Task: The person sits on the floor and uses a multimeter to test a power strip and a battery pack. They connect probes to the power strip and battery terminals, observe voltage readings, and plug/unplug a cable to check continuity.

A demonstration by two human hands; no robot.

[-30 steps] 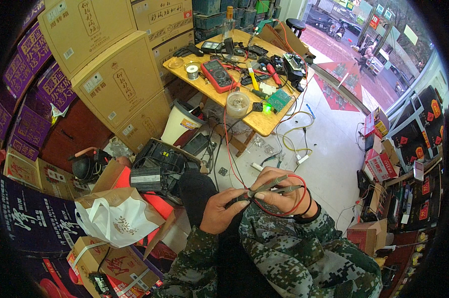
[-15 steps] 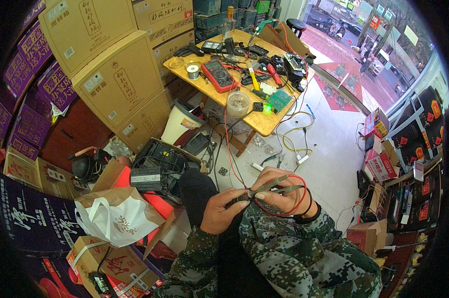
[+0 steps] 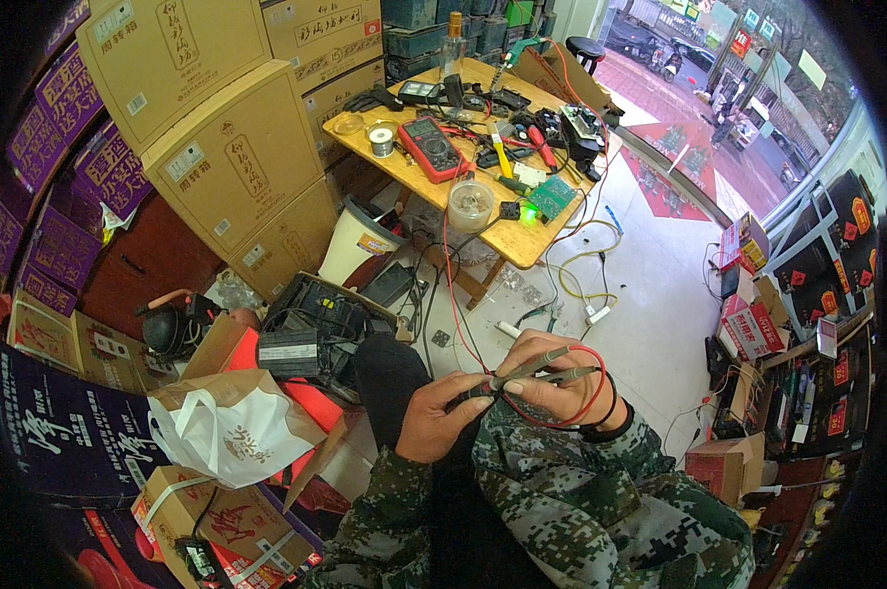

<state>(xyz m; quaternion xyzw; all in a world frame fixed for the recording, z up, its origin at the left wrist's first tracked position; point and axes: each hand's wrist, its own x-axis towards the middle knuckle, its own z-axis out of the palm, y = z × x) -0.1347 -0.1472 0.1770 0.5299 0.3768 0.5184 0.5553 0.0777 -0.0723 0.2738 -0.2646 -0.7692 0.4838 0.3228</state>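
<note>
The right hand (image 3: pixel 559 378) is closed around two multimeter probes (image 3: pixel 537 370) held side by side, fingers wrapped over the shafts; the left hand (image 3: pixel 431 420) pinches their tips between thumb and fingers — though what exactly sits at that pinch is too small to make out, perhaps a small part or a bare wire end. The probes lie with their long axis running from the right hand down and leftward into the left hand, so the tips are the left hand's end and the handles the right's. Both hands meet just above the person's lap, over the camouflage sleeves (image 3: pixel 571 491).

From the probes a red lead (image 3: pixel 450 285) and a darker one beside it climb away to the red multimeter (image 3: pixel 429 147) on the wooden table (image 3: pixel 507 240), well beyond the probes. Near that meter lie a solder spool (image 3: pixel 381 140), a green circuit board (image 3: pixel 551 196) and a clear plastic tub (image 3: pixel 470 203). Left of the probes sit a white plastic bag (image 3: pixel 227 432) and stacked cardboard cartons (image 3: pixel 237 182).
</note>
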